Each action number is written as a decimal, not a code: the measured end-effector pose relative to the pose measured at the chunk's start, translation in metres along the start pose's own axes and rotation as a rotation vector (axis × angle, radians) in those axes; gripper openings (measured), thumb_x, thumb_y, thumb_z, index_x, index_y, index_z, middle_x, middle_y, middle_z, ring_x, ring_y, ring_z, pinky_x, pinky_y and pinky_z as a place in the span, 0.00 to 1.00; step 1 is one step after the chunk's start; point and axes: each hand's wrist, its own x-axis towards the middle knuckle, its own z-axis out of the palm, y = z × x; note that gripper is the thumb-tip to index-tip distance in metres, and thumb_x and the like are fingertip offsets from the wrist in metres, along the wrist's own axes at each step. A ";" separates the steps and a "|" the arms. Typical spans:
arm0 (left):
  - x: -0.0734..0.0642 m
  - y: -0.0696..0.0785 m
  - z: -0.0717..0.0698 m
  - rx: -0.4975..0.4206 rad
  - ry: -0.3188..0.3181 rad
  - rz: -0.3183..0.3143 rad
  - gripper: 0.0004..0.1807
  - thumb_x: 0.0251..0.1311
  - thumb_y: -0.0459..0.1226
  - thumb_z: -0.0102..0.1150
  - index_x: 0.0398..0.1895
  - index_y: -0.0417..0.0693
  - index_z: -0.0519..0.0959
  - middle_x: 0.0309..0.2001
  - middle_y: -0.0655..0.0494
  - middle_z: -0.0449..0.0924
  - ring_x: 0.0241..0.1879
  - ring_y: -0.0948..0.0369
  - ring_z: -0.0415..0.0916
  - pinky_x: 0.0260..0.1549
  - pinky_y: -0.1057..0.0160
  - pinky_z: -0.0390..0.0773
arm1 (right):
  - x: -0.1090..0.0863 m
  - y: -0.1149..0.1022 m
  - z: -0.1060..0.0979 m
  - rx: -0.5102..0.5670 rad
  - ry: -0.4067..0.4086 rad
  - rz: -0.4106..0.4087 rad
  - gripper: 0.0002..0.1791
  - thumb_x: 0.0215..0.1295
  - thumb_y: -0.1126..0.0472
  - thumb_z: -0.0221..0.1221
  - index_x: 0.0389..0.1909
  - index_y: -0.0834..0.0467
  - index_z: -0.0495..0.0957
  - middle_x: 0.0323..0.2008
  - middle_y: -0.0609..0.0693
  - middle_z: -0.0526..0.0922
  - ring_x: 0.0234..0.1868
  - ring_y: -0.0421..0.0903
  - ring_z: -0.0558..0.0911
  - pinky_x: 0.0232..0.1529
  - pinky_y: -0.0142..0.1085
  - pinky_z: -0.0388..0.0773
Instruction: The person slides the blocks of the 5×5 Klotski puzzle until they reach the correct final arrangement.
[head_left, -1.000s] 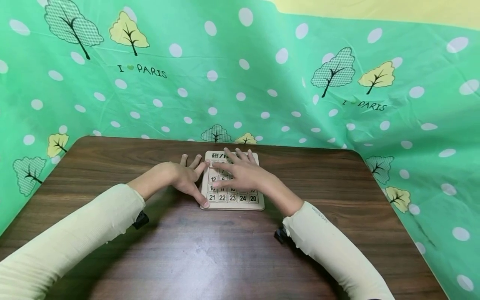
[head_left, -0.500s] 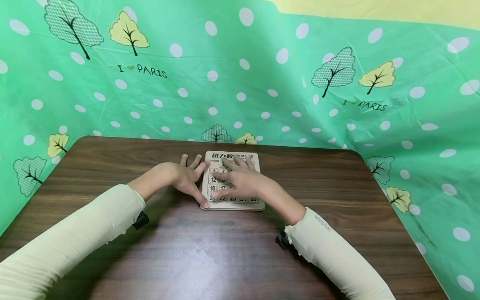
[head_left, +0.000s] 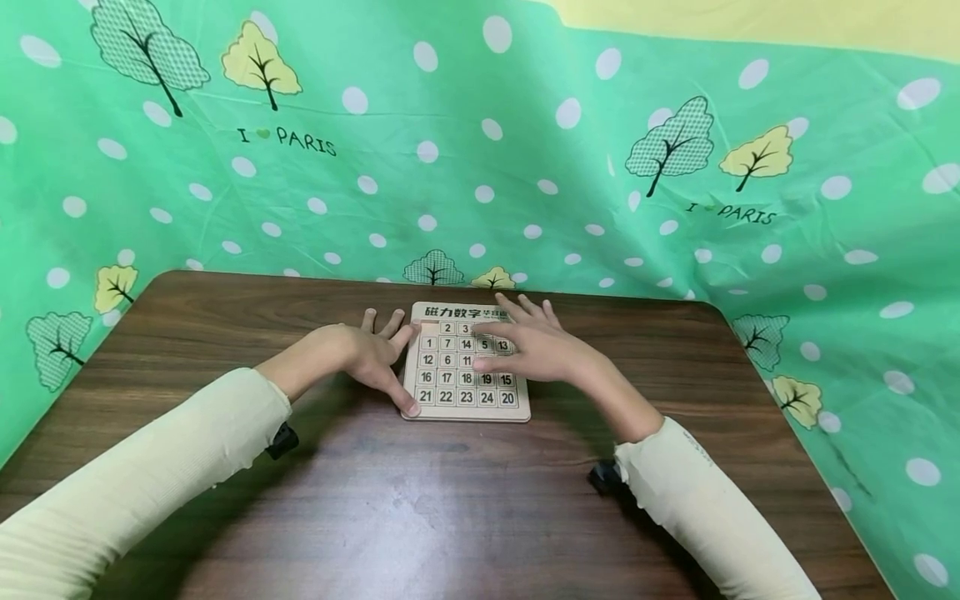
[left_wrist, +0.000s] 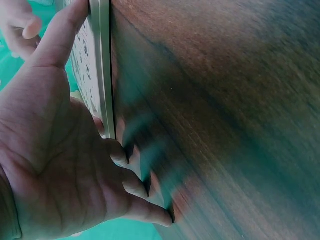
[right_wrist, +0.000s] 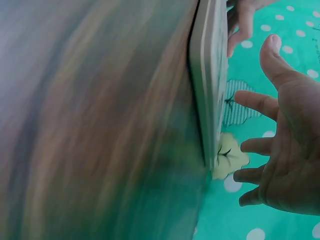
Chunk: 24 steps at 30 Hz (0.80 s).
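– What lies on the desk (head_left: 420, 517)?
– A pale number board (head_left: 468, 413), flat near the far edge, dark Chinese characters (head_left: 453, 312) across its top.
– And its tiles (head_left: 447, 378)?
– Square, black-numbered, the bottom row reading 21, 22, 23, 24, 20.

number board (head_left: 467, 413) partly hidden by right grip (head_left: 543, 346), sleeves (head_left: 150, 471) cut off, right wrist's tabletop (right_wrist: 105, 115) blurred

Cream left sleeve (head_left: 150, 467) and matching right sleeve (head_left: 723, 512), uneven at the cuffs (head_left: 273, 407); faint lettering (head_left: 699, 447) on the right; a black block (head_left: 282, 442) beneath each.
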 end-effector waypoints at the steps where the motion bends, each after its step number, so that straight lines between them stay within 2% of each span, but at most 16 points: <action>1: 0.000 0.000 0.000 0.002 0.000 0.000 0.84 0.52 0.82 0.70 0.96 0.57 0.28 0.93 0.40 0.16 0.89 0.24 0.16 0.78 0.10 0.38 | -0.001 0.003 0.000 -0.001 -0.003 0.006 0.41 0.77 0.27 0.62 0.85 0.38 0.72 0.94 0.60 0.44 0.93 0.73 0.40 0.89 0.73 0.27; 12: 0.002 0.000 0.002 -0.004 -0.007 0.002 0.84 0.52 0.81 0.71 0.96 0.58 0.28 0.93 0.40 0.16 0.89 0.25 0.15 0.78 0.10 0.38 | 0.002 0.013 0.005 -0.013 -0.008 0.021 0.41 0.76 0.26 0.62 0.84 0.37 0.74 0.94 0.61 0.43 0.92 0.75 0.41 0.88 0.75 0.29; 18: 0.001 -0.001 0.001 -0.005 -0.009 -0.004 0.84 0.52 0.82 0.71 0.96 0.58 0.28 0.93 0.40 0.16 0.89 0.25 0.15 0.79 0.11 0.38 | 0.006 0.010 0.007 0.005 -0.009 0.003 0.42 0.77 0.26 0.62 0.86 0.35 0.70 0.94 0.60 0.43 0.93 0.74 0.41 0.89 0.74 0.28; 24: 0.001 0.000 0.000 0.001 -0.009 -0.006 0.84 0.52 0.82 0.70 0.96 0.57 0.29 0.93 0.40 0.17 0.89 0.25 0.16 0.79 0.11 0.39 | 0.019 -0.002 0.011 0.005 -0.035 -0.037 0.42 0.79 0.26 0.59 0.88 0.32 0.66 0.94 0.61 0.42 0.93 0.75 0.41 0.89 0.74 0.28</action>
